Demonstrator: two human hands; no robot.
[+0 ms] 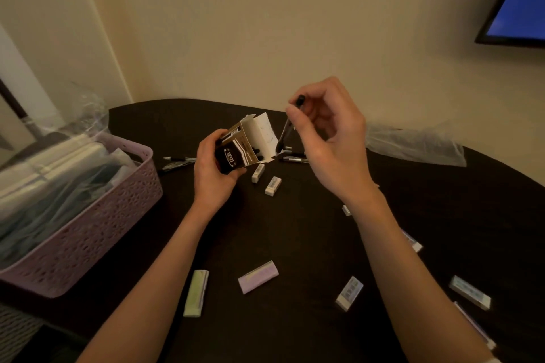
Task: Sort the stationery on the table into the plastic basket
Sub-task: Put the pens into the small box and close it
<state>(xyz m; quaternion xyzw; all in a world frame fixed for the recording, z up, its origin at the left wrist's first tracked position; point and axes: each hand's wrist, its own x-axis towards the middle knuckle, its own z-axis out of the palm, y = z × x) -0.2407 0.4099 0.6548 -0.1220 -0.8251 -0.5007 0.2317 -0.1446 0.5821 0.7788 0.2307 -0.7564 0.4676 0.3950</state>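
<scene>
While the left hand (216, 177) grips a small black-and-white cardboard pen box (240, 150), flap open and mouth tilted up to the right, the right hand (327, 138) pinches a slim black pen (285, 131) steeply, tip down at the box mouth. Both are above the dark counter (309, 233); the perforated pink plastic basket (88, 221) sits left.

A dark rounded surface (295, 230) is set against a plain beige wall (236, 23); a blue-lit screen (522, 0) is mounted upper right.
</scene>
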